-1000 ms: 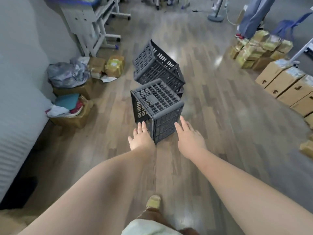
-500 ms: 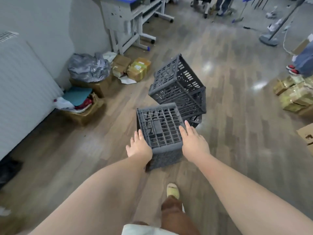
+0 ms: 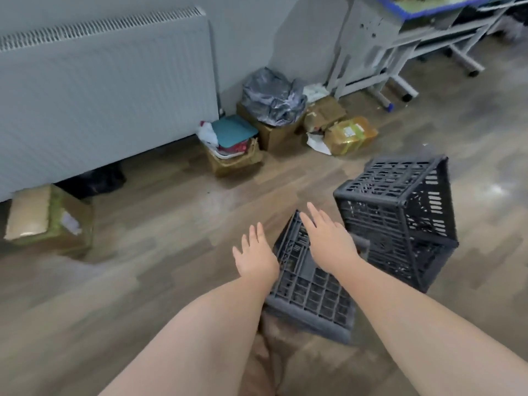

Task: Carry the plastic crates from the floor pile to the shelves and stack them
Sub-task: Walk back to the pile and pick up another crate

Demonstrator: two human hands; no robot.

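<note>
A dark grey plastic crate lies bottom-up on the wooden floor just in front of me. My left hand is flat at its left edge, fingers spread and gripping nothing. My right hand lies over the crate's far top corner, fingers also stretched out. Whether the palms press on the crate I cannot tell. To the right, a second grey crate sits tilted on another crate that is mostly hidden beneath it. No shelves are in view.
A white radiator lines the left wall, with a cardboard box below it. Boxes and a grey bag crowd the corner. A grey desk frame stands at the back right. Bare wooden floor lies to the left.
My view has swung left, so the crates now sit to the right. Both hands have slid forward from the near crate's sides onto its top and left edge.
</note>
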